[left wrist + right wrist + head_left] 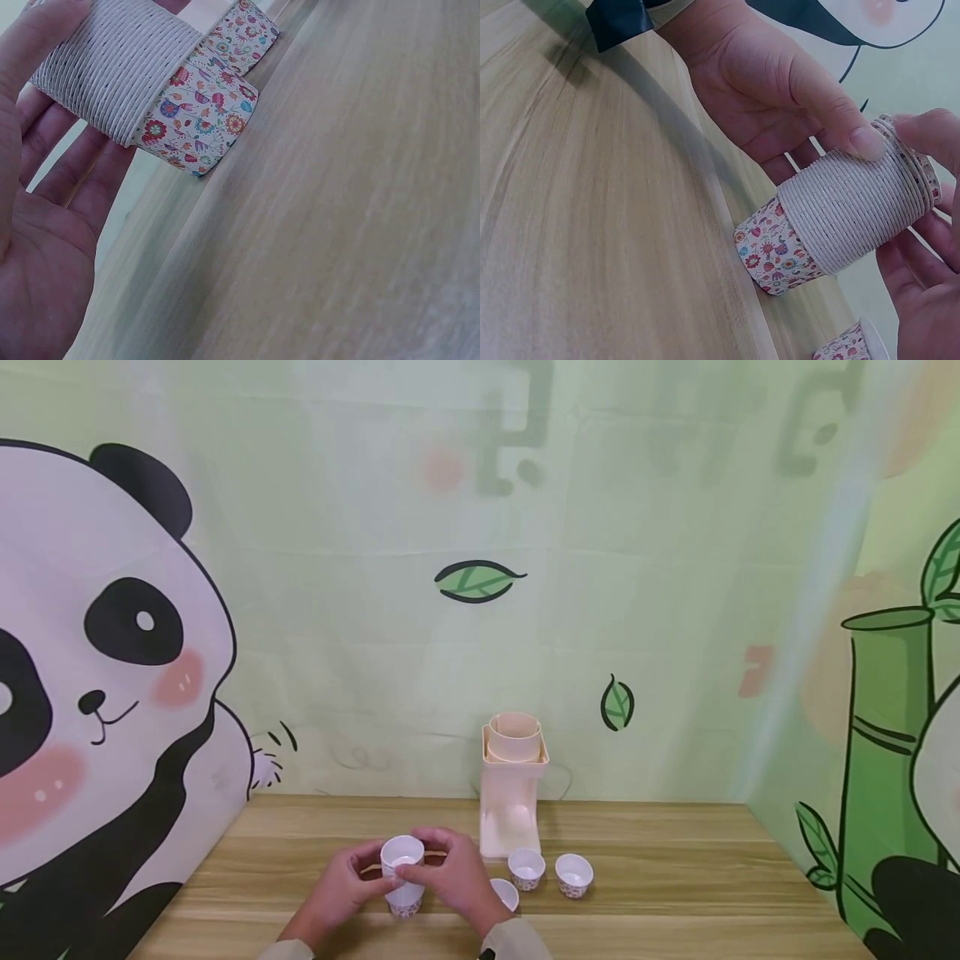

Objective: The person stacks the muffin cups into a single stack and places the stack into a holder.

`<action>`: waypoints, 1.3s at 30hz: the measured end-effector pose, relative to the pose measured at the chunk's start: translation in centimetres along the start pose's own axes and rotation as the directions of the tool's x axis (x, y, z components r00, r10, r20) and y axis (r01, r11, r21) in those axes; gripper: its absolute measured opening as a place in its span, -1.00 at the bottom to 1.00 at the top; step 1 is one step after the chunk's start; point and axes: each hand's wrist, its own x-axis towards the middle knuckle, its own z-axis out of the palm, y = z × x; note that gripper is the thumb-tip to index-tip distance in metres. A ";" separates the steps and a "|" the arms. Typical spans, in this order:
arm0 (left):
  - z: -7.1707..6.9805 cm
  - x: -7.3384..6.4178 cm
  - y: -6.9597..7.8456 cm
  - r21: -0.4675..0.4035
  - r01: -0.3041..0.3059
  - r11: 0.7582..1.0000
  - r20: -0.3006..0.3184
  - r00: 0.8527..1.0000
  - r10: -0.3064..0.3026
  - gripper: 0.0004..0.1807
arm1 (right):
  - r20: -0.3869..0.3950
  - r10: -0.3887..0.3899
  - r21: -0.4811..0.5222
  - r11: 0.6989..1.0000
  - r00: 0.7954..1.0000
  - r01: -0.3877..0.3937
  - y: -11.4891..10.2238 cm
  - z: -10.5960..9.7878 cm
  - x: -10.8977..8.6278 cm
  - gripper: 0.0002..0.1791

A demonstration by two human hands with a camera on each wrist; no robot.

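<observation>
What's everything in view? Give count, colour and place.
Cup stack: 1, white, floral print, front, left of centre
Single cups: 3, white, right of the stack
Stand: 1, pale pink, behind the cups
Round piece: 1, pale pink, atop the stand
Table: 1, wood-brown, beneath the cups
Backdrop: 1, pale green, behind
Printed panda: 1, black and white, left
Partial figure: 1, black and white, right edge
Loose leaf prints: 2, green, mid-backdrop
Printed bamboo: 1, green, right
Left grip: 1, bare, stack's left
Right grip: 1, bare, stack's right
Sleeves: 2, beige, wrists
Cuff piece: 1, dark, right sleeve
</observation>
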 end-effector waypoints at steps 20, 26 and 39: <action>-0.1 0.1 -0.1 -0.011 0.004 1.000 0.010 1.000 -0.004 -0.39 | -0.013 -0.025 -0.059 0.998 1.000 0.025 0.2 0.2 -0.2 -0.54; -0.1 0.1 -0.1 0.006 -0.006 1.000 0.008 1.000 0.006 -0.38 | -0.007 -0.043 -0.062 0.997 0.999 0.042 -0.8 0.2 -0.6 -0.54; -0.2 0.0 0.1 0.003 -0.027 1.000 0.016 0.999 0.027 -0.38 | -0.064 -0.005 -0.087 0.996 0.998 0.000 2.3 0.2 -0.1 -0.45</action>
